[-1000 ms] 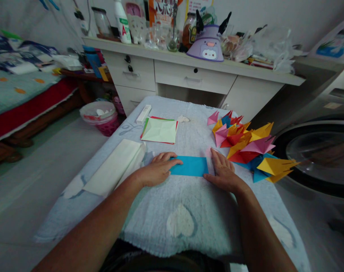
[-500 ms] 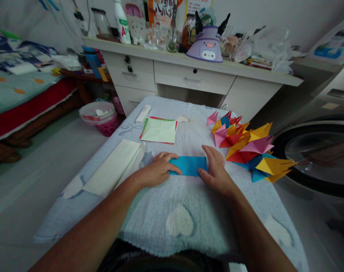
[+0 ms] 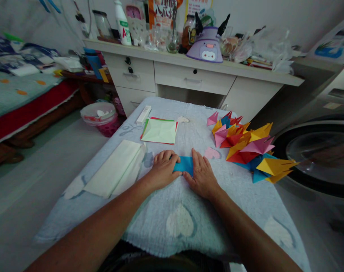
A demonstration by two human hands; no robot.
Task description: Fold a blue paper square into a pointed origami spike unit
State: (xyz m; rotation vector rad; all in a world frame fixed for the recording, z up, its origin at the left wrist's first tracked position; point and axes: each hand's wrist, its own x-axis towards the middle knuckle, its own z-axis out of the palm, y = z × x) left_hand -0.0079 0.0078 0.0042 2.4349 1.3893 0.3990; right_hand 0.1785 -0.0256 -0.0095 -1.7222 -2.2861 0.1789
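Note:
A strip of folded blue origami paper (image 3: 186,165) lies on the cloth-covered table between my two hands, its ends hidden beneath them. On the left end, my left hand (image 3: 165,169) has bent fingers and thumb closed onto the paper, pressing it. My right hand (image 3: 202,174) rests flat over the right part, fingers stretched out and thumb apart on the near edge. Beyond them lies a stack of square paper sheets (image 3: 160,130), pale green on top with red and green edges showing.
Folded paper pieces (image 3: 242,145) in yellow, red, pink and blue crowd the table's right side. At left lie a folded whitish sheet (image 3: 113,166) and a small white box (image 3: 144,115). A cluttered desk (image 3: 194,75) stands behind, a washing machine (image 3: 327,151) at right, a bin (image 3: 101,119) at left.
My right hand has moved left and now covers the right part of the blue paper, so less of it shows. My left hand's fingers are more bent, still at the left end.

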